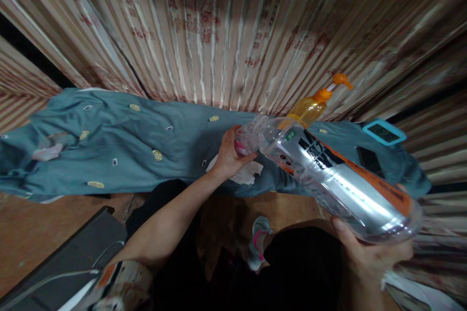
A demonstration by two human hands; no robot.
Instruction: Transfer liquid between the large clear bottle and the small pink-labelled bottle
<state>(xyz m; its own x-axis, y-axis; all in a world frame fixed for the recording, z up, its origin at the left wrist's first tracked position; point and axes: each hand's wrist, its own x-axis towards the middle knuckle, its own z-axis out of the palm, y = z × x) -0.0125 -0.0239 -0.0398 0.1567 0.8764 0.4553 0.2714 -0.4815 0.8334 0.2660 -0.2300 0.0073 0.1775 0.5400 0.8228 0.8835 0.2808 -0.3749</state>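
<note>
My right hand (375, 255) grips the base of a large clear plastic bottle (350, 192) with a silver, black and orange label. The bottle lies tilted, its neck end up and to the left. My left hand (229, 155) is closed around a small clear plastic container (250, 137) with some pink on it. That container meets the large bottle's neck end; whether one is inside the other I cannot tell. Crumpled white tissue (248, 173) lies on the cloth just below my left hand. Behind the large bottle stands an amber pump bottle (308, 111) with an orange pump.
A teal cloth (182, 146) with yellow prints covers the narrow table. A blue-framed digital device (400, 135) and a dark phone-like object (369, 161) lie at right. Another crumpled tissue (47, 152) lies at far left. A striped curtain (219, 58) hangs behind.
</note>
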